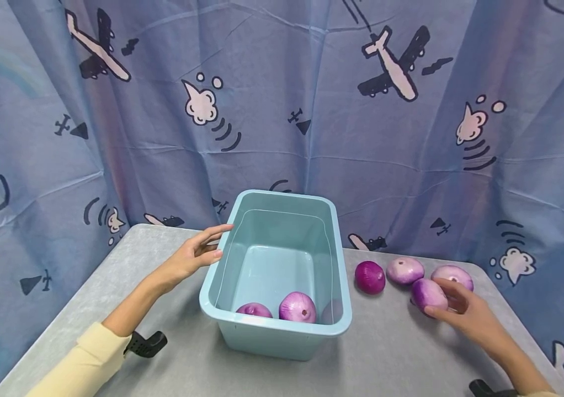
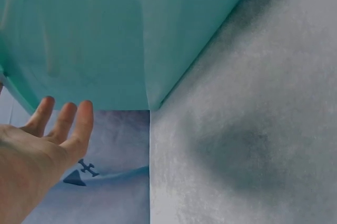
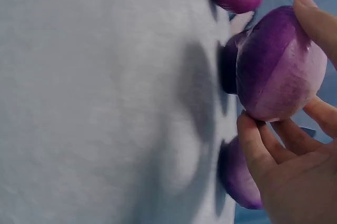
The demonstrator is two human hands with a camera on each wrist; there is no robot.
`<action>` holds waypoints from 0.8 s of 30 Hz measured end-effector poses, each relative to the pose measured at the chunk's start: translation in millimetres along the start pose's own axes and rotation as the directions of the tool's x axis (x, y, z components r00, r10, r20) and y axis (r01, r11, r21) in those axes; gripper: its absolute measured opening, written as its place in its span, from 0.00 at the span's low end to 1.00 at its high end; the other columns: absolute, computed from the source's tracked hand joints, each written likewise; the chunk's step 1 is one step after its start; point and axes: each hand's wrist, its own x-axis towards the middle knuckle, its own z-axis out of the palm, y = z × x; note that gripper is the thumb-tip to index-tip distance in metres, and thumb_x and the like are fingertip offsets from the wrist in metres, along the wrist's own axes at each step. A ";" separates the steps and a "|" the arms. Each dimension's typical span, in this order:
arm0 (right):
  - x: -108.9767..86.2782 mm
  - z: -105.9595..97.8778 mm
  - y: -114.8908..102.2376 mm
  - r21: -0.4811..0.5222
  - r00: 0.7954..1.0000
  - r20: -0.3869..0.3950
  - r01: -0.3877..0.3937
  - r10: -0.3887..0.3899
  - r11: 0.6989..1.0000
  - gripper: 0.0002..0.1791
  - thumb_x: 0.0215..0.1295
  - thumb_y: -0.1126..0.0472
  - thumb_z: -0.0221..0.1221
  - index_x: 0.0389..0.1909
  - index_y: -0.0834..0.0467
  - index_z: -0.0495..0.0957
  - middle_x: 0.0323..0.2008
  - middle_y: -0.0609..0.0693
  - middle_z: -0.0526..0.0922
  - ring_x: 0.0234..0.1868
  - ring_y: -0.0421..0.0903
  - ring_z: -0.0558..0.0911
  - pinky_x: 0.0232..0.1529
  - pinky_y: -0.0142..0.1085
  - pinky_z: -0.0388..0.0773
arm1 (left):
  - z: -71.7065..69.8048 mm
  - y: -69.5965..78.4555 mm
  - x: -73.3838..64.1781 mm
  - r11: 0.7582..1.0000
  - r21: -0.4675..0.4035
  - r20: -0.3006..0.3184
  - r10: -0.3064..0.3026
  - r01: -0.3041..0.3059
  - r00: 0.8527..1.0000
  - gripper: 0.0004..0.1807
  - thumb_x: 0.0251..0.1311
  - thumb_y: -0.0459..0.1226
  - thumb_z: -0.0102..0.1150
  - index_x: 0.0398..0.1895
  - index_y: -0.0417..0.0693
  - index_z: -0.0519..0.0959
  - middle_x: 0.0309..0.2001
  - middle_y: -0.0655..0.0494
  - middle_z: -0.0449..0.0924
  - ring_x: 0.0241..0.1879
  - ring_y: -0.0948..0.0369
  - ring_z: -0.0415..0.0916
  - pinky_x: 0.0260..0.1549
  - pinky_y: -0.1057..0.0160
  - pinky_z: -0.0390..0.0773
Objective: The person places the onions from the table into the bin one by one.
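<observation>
My right hand point(image 1: 475, 320) grips a red onion point(image 1: 429, 295) between thumb and fingers, at the right of the table. In the right wrist view the held onion point(image 3: 281, 66) hangs a little above the grey surface. Close around it lie a dark red onion point(image 1: 370, 277), a paler onion point(image 1: 405, 271) and another onion point(image 1: 453, 275) partly behind my hand. A light blue plastic bin point(image 1: 277, 326) stands mid-table, with two onions point(image 1: 297, 307) at its near end. My left hand point(image 1: 190, 259) is at the bin's left rim, fingers loosely extended; whether they touch is unclear.
The grey table point(image 1: 371, 353) has its back edge against a blue curtain point(image 1: 272, 110) printed with airplanes. The bin's walls rise well above the tabletop. Black wrist straps point(image 1: 147, 344) show on both forearms.
</observation>
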 end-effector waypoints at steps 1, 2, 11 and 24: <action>0.3 -2.7 -0.3 0.001 1.000 0.001 -0.001 0.001 1.000 0.42 0.68 0.49 0.68 0.73 0.66 0.62 0.66 0.69 0.69 0.58 0.66 0.76 0.41 0.29 0.78 | -0.1 0.6 0.1 1.000 -0.003 0.001 -0.006 0.006 1.000 0.33 0.72 0.40 0.58 0.78 0.59 0.64 0.72 0.45 0.62 0.67 0.44 0.66 0.59 0.45 0.71; 0.7 -5.5 -0.5 0.005 1.000 -0.001 0.001 -0.001 1.000 0.41 0.68 0.49 0.67 0.73 0.65 0.62 0.66 0.69 0.69 0.58 0.62 0.77 0.41 0.28 0.78 | -0.4 1.6 0.1 1.000 -0.005 0.003 -0.011 0.011 1.000 0.33 0.71 0.40 0.58 0.78 0.58 0.64 0.73 0.44 0.62 0.67 0.44 0.65 0.60 0.45 0.71; 3.2 -27.2 -8.4 0.063 0.999 -0.021 0.039 -0.038 0.997 0.40 0.69 0.52 0.67 0.75 0.61 0.61 0.68 0.66 0.67 0.50 0.25 0.73 0.41 0.24 0.76 | -3.7 4.6 0.5 1.000 -0.013 0.007 -0.027 0.027 1.000 0.32 0.70 0.42 0.61 0.76 0.58 0.66 0.75 0.48 0.59 0.73 0.42 0.53 0.63 0.40 0.66; 7.5 -28.3 -41.5 0.190 0.983 -0.084 0.176 -0.163 0.966 0.37 0.68 0.63 0.68 0.75 0.56 0.64 0.63 0.43 0.72 0.55 0.25 0.73 0.47 0.22 0.74 | -0.6 -0.5 3.9 0.998 -0.030 -0.020 0.055 -0.055 0.998 0.29 0.71 0.39 0.60 0.74 0.53 0.69 0.74 0.53 0.62 0.74 0.45 0.53 0.62 0.41 0.67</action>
